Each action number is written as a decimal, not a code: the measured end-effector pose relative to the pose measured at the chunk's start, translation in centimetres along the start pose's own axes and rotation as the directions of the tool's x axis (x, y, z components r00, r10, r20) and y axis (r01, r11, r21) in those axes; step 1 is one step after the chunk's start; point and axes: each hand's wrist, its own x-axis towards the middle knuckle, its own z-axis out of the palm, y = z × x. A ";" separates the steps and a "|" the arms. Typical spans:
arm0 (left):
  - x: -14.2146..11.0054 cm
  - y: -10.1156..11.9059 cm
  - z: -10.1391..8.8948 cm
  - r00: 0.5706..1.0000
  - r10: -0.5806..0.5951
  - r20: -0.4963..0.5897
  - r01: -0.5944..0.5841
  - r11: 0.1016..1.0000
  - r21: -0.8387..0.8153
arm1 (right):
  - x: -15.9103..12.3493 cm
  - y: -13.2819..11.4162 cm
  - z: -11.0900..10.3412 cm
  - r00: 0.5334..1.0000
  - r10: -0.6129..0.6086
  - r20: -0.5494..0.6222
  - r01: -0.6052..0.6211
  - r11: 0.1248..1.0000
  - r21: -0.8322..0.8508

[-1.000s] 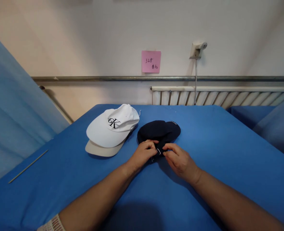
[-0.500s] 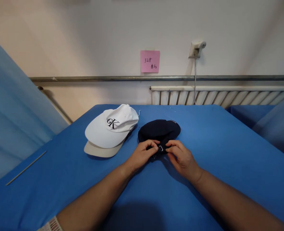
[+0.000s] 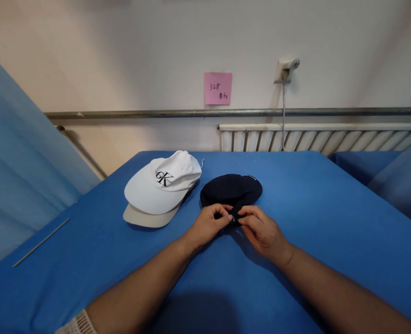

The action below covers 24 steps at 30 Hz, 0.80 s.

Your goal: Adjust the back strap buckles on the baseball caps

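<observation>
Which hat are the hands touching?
The dark cap: the left hand and right hand touch its near edge. The white cap, over a beige brim, lies untouched.

blue-clothed table, broad, lightly creased toward the near left; beige-brimmed cap lying left of centre, mostly hidden under a white baseball cap with black letters on its front, both brims pointing to the near left; dark navy cap just right of that pair, small white mark at its far right edge; thin stick lying slantwise by the left side, well apart from the caps; tiny white specks near the far edge, too small to identify
</observation>
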 end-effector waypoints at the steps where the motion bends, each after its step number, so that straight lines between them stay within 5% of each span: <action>1: 0.0 -0.1 0.0 1.000 0.016 -0.009 -0.016 1.000 0.000 | 0.0 0.0 0.0 1.000 0.005 -0.001 -0.005 1.000 -0.004; 6: -0.2 0.4 0.1 0.978 0.198 -0.065 -0.183 0.965 0.186 | 0.0 0.6 0.0 0.997 0.060 -0.047 -0.063 0.997 -0.050; 11: -0.9 1.2 0.0 0.924 0.365 0.115 -0.372 0.789 0.488 | -0.4 0.8 0.1 0.973 0.229 -0.042 -0.228 0.974 0.015; 15: -0.7 0.8 -0.3 0.953 0.281 0.109 -0.298 0.823 0.484 | -0.4 1.0 0.5 0.888 0.453 0.072 -0.458 0.867 0.198; 19: -0.2 0.3 -0.6 0.986 0.140 0.093 -0.165 0.913 0.374 | -0.2 1.6 1.1 0.797 0.565 0.215 -0.590 0.648 0.482; 24: 0.0 0.4 -0.7 0.989 0.017 0.144 -0.049 0.974 0.219 | 0.0 1.9 0.8 0.778 0.574 0.257 -0.613 0.600 0.515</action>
